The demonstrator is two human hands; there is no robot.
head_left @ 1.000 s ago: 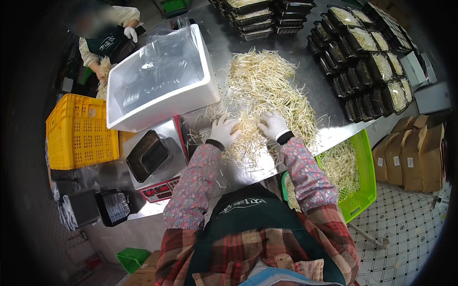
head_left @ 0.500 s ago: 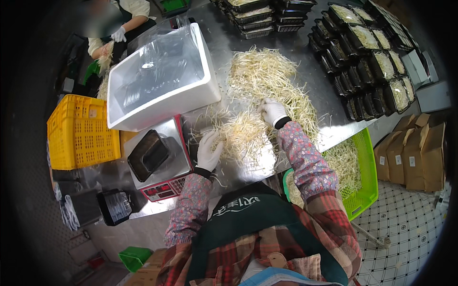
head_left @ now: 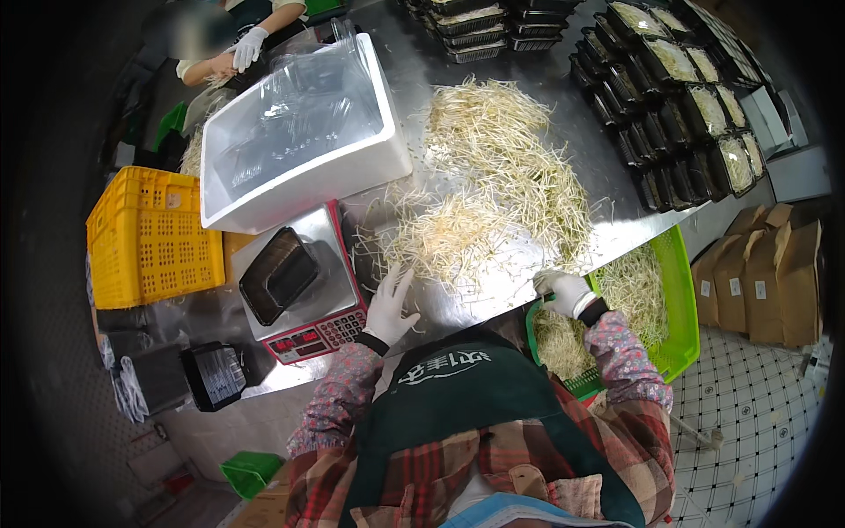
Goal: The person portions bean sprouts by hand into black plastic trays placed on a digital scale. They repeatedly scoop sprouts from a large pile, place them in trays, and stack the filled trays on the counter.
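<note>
Left hand free by the scale, right hand at the small basket, sprouts in the middle of the table

Left hand [head_left: 392, 310]: white glove, fingers spread apart, holding nothing. It sits between the scale [head_left: 330, 238] and the near side of the sprouts [head_left: 506, 154]; can't tell if the fingertips touch any strands.

Right hand [head_left: 568, 293]: white glove, fingers curled at the table's near edge, just over the small green basket [head_left: 583, 384]. Can't tell if it's clamped on the rim or on a few strands.

Sprouts: long pile on the steel table [head_left: 603, 163], paler loose heap at its near-left end, ahead of both hands. More in the small green basket and in the bright green crate [head_left: 682, 304] right of it.

Around: black tray [head_left: 280, 275] on the scale platform, tilted relative to its edges. White foam box [head_left: 356, 172] behind the scale, holding clear plastic [head_left: 304, 110]; yellow crate [head_left: 167, 238] left of it. Packed black trays [head_left: 678, 62] stacked far right. Co-worker's gloved hand [head_left: 250, 48] top left, past the foam box
</note>
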